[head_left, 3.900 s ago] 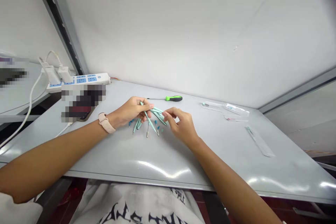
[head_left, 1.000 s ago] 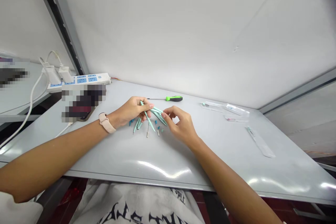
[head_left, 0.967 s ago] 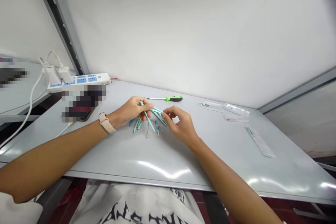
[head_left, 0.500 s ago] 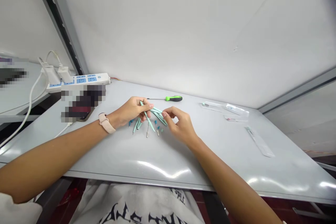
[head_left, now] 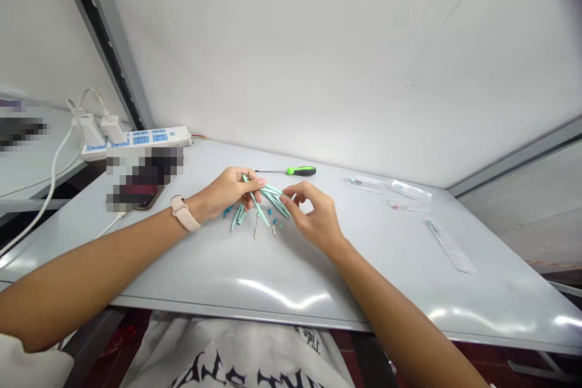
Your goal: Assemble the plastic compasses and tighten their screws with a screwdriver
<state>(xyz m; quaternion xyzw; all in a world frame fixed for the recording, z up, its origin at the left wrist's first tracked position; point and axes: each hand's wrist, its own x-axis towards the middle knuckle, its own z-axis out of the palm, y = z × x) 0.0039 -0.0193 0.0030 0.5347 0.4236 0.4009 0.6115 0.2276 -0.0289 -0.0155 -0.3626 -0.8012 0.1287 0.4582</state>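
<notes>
Pinching a fan of slender mint-green sticks in my left hand, with thumb and fingers pressed together around them, I hold them just below the middle of the frame, their ends splaying over the table. My right hand sits just to the right, its fingers curled and the thumb held apart, with the forefinger at the far ends of the sticks; I cannot tell whether it grips them or only touches them. Below the sticks, small blue-tipped pieces and a thin pale pin lie loose on the grey metal table. A pale pink watch circles my left wrist. Just above my hands lies a screwdriver with a green and black handle, and further right are clear plastic packets and a long plastic sleeve. At the upper left, a white power strip holds two plugs, with a pixelated object just below it
</notes>
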